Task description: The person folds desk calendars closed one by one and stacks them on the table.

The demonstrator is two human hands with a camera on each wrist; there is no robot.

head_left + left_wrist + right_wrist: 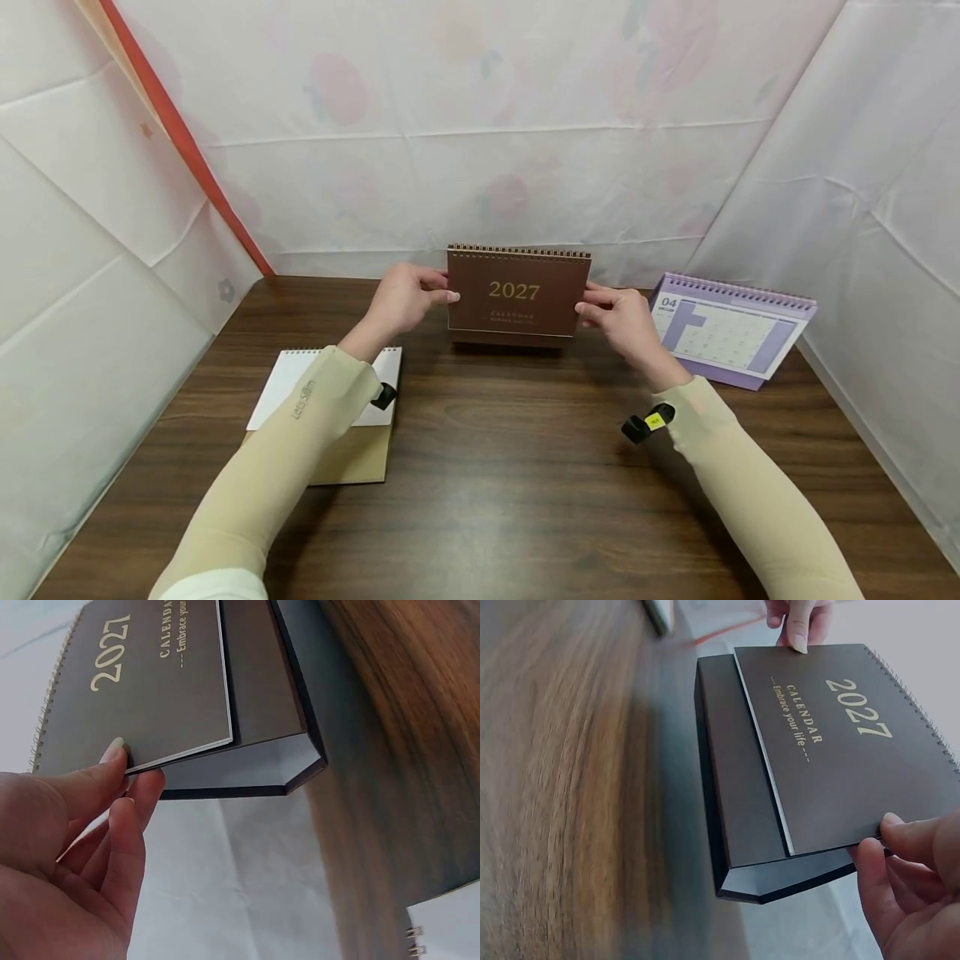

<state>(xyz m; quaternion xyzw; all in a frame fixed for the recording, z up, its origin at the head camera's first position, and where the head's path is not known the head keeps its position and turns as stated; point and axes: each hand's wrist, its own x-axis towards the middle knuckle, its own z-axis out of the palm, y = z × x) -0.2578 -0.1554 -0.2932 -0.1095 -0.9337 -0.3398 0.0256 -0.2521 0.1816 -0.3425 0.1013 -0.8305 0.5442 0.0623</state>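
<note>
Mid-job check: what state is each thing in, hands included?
Brown calendar: upright, 2027 cover showing
Purple calendar: standing, page 04 showing
White spiral pad: partly hidden, visible page looks blank
Left hand: pinches brown calendar's left edge
Right hand: pinches brown calendar's right edge

Left grip (75,900) pinching the side edge of a brown spiral-bound 2027 calendar (161,697), wood-grain desk (405,757), ring-bound white page (454,922) lower right
</note>
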